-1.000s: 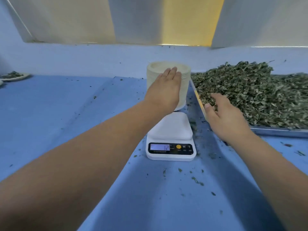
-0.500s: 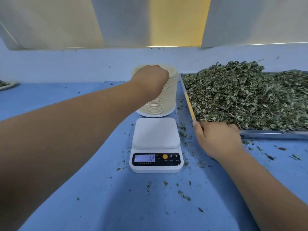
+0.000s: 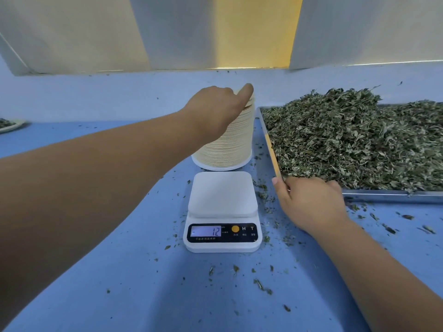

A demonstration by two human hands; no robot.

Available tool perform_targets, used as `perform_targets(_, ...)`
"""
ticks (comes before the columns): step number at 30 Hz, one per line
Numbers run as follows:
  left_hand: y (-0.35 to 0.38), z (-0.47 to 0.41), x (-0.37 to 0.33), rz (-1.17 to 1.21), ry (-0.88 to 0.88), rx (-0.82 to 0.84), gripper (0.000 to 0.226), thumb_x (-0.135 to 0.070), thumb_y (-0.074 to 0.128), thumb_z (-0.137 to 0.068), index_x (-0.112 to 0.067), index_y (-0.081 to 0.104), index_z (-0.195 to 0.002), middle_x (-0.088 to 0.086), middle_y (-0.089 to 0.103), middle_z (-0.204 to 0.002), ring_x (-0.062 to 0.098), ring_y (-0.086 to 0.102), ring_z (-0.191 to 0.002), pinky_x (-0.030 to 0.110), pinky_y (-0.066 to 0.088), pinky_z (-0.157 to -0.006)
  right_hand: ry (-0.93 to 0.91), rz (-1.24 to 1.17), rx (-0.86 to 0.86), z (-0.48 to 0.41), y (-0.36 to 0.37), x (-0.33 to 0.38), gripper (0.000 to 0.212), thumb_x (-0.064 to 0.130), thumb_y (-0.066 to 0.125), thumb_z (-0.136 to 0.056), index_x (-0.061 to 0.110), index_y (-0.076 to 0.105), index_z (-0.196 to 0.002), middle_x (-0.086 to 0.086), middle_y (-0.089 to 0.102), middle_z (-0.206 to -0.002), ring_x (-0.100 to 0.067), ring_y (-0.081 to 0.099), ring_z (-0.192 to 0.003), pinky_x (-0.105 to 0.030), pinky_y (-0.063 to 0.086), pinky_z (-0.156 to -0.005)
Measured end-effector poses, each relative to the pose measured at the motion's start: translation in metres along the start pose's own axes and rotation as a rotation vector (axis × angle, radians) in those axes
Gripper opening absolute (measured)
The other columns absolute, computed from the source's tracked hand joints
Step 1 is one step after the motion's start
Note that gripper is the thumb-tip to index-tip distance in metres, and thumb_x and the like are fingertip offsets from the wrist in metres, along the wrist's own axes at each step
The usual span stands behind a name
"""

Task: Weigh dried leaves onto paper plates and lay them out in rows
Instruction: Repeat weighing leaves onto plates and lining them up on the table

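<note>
A tall stack of paper plates (image 3: 230,144) stands behind a white digital scale (image 3: 221,212) whose platform is bare; its display reads 12. My left hand (image 3: 215,109) is on top of the stack, fingers curled over the rim and thumb raised, pinching the top plate's edge. A heap of dried green leaves (image 3: 354,144) fills a metal tray (image 3: 393,196) to the right. My right hand (image 3: 309,202) grips the tray's near left corner, thumb along the left rim, fingertips hidden among the leaves.
The table is covered in blue (image 3: 119,271), with leaf crumbs scattered around the scale and in front of the tray. A filled plate (image 3: 9,124) lies at the far left edge. A pale wall rises behind the stack.
My left hand went from flat against the stack's side to its top, then raised its thumb at the rim. My right hand drew back off the leaves to the tray corner.
</note>
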State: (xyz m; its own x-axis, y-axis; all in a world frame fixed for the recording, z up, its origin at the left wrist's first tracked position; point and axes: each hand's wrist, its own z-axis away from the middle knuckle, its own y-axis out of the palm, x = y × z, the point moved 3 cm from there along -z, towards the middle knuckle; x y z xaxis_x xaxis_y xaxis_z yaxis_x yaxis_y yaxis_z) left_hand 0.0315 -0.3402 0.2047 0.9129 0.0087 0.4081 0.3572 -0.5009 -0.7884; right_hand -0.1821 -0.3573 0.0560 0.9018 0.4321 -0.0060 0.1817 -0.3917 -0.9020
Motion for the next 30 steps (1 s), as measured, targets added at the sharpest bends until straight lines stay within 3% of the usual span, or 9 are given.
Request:
perform_targets(2, 0.0, -0.001, 0.002, 0.021, -0.086, -0.02, 0.043, 0.007, 0.055, -0.078, -0.009, 0.043, -0.116, 0.001, 0.032, -0.072, 0.021, 0.033, -0.057, 0.032, 0.021, -0.049, -0.001, 0.005, 0.002, 0.0, 0.0, 0.0, 0.06, 0.059, 0.016, -0.102, 0.025, 0.058, -0.075, 0.007, 0.051, -0.059, -0.021, 0.05, -0.066, -0.041, 0.033, -0.08)
perform_targets(5, 0.0, -0.002, 0.008, 0.17, -0.304, -0.052, 0.019, 0.002, 0.052, -0.076, -0.012, 0.043, -0.083, 0.002, 0.041, -0.077, 0.026, 0.042, -0.071, 0.031, 0.025, -0.053, -0.009, -0.007, 0.0, 0.001, -0.001, 0.0, 0.059, 0.059, 0.016, -0.102, 0.026, 0.056, -0.075, 0.007, 0.05, -0.059, -0.021, 0.049, -0.067, -0.04, 0.03, -0.078)
perform_targets(8, 0.002, 0.0, 0.011, 0.262, -0.399, -0.128, 0.018, 0.001, 0.049, -0.077, -0.011, 0.053, -0.09, 0.006, 0.048, -0.086, 0.028, 0.044, -0.08, 0.033, 0.028, -0.058, -0.013, -0.022, -0.002, 0.001, -0.001, -0.001, 0.059, 0.059, 0.016, -0.102, 0.026, 0.057, -0.076, 0.008, 0.05, -0.059, -0.021, 0.048, -0.068, -0.039, 0.028, -0.077)
perform_targets(11, 0.003, 0.005, 0.013, 0.317, -0.451, -0.221, 0.013, -0.002, 0.045, -0.082, -0.011, 0.052, -0.088, 0.007, 0.047, -0.09, 0.027, 0.042, -0.084, 0.038, 0.031, -0.065, -0.012, -0.021, 0.002, 0.0, -0.001, -0.001, 0.059, 0.06, 0.016, -0.102, 0.026, 0.055, -0.075, 0.008, 0.05, -0.059, -0.02, 0.047, -0.067, -0.039, 0.028, -0.077)
perform_targets(15, 0.016, 0.021, 0.022, 0.523, -0.583, -0.401, 0.027, 0.002, 0.045, -0.084, -0.01, 0.068, -0.093, 0.006, 0.06, -0.107, 0.026, 0.052, -0.103, 0.03, 0.037, -0.075, -0.011, -0.041, 0.003, 0.002, -0.001, -0.002, 0.058, 0.06, 0.015, -0.102, 0.027, 0.053, -0.073, 0.007, 0.05, -0.058, -0.018, 0.045, -0.064, -0.039, 0.029, -0.077)
perform_targets(20, 0.033, 0.07, -0.004, 1.014, -0.64, -0.694, 0.033, 0.007, 0.051, -0.081, -0.019, 0.071, -0.082, -0.004, 0.063, -0.105, -0.001, 0.057, -0.096, 0.02, 0.048, -0.08, -0.016, -0.03, 0.007, 0.001, -0.002, -0.002, 0.059, 0.06, 0.016, -0.101, 0.025, 0.051, -0.069, 0.007, 0.051, -0.058, -0.019, 0.046, -0.063, -0.039, 0.029, -0.076)
perform_targets(26, 0.047, 0.117, -0.029, 1.206, -0.595, -0.68, 0.044, 0.009, 0.069, -0.075, -0.034, 0.071, -0.081, -0.014, 0.063, -0.103, 0.002, 0.062, -0.097, 0.023, 0.053, -0.084, -0.032, -0.089, -0.054, 0.002, -0.003, -0.002, 0.057, 0.053, 0.026, -0.101, 0.019, 0.045, -0.059, 0.004, 0.048, -0.052, -0.018, 0.042, -0.054, -0.039, 0.031, -0.073)
perform_targets(30, 0.057, 0.146, -0.019, 1.233, -0.645, -0.568, 0.039, 0.003, 0.074, -0.077, -0.036, 0.072, -0.078, -0.012, 0.065, -0.101, 0.004, 0.065, -0.098, 0.024, 0.056, -0.088, -0.034, -0.023, 0.019, 0.001, -0.002, -0.002, 0.052, 0.055, 0.021, -0.099, 0.023, 0.05, -0.071, 0.005, 0.049, -0.06, -0.026, 0.045, -0.064, -0.041, 0.03, -0.076)
